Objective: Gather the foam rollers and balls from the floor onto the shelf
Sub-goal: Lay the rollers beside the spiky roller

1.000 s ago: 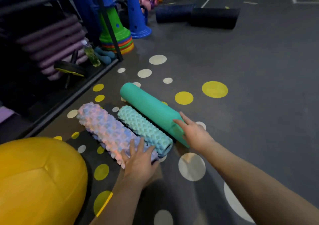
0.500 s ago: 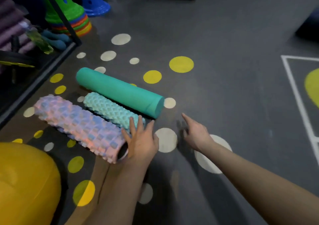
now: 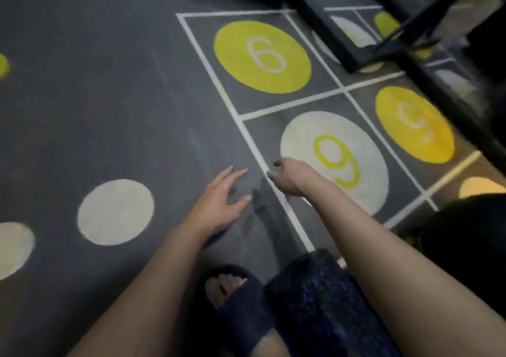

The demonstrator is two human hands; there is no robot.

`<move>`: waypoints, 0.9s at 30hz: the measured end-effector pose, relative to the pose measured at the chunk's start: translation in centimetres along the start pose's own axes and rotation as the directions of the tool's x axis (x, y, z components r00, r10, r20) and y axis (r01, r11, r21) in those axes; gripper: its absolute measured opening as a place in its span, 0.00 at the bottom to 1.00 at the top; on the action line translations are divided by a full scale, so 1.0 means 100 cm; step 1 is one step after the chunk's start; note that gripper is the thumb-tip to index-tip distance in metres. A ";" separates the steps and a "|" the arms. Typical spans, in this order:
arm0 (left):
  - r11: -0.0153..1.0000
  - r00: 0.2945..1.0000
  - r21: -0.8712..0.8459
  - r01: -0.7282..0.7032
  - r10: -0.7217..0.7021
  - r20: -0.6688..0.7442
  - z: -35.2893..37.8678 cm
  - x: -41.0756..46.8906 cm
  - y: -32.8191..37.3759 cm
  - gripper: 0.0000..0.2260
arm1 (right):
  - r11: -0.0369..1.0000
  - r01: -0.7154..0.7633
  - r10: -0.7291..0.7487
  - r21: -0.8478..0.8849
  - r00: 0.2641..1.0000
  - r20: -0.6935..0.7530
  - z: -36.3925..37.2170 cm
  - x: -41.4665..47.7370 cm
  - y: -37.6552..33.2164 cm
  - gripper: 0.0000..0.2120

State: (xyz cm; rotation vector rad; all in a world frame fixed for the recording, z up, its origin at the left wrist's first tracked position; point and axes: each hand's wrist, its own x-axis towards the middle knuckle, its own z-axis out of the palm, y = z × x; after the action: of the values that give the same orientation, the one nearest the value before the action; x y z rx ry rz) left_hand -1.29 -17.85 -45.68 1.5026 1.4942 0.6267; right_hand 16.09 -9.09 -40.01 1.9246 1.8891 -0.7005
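The left hand [image 3: 219,203] and right hand [image 3: 290,177] hover over floor [image 3: 109,96] by circle 9 [image 3: 334,162].

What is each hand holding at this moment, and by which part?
Nothing is held. The left hand is spread open over the dark grey floor; the right hand is loosely curled round nothing.

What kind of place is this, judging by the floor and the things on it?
Probably a gym or fitness studio. The dark floor has a painted white grid with numbered circles, a yellow 6 and a white 9, and a dark textured roller lies by the person's foot.
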 end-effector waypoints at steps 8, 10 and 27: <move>0.975 0.491 0.029 -0.220 0.085 0.867 0.137 -0.010 0.081 0.61 | 0.903 -0.417 0.387 0.104 0.894 0.225 0.022 -0.043 0.171 0.19; 0.932 0.434 0.088 -0.350 0.079 0.897 0.151 -0.005 0.081 0.63 | 0.881 -0.442 0.392 0.166 0.881 0.265 0.041 -0.050 0.185 0.19; 0.982 0.937 0.135 0.134 -0.170 0.306 0.106 0.031 0.075 0.25 | 0.977 -0.211 0.195 0.019 0.928 0.316 0.046 -0.020 0.195 0.31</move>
State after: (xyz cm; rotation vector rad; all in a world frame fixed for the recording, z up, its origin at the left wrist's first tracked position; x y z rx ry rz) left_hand 11.97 -16.42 -44.93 1.4747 1.3950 0.1991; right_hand 35.06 -14.30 -44.36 1.8753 1.4702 -0.9345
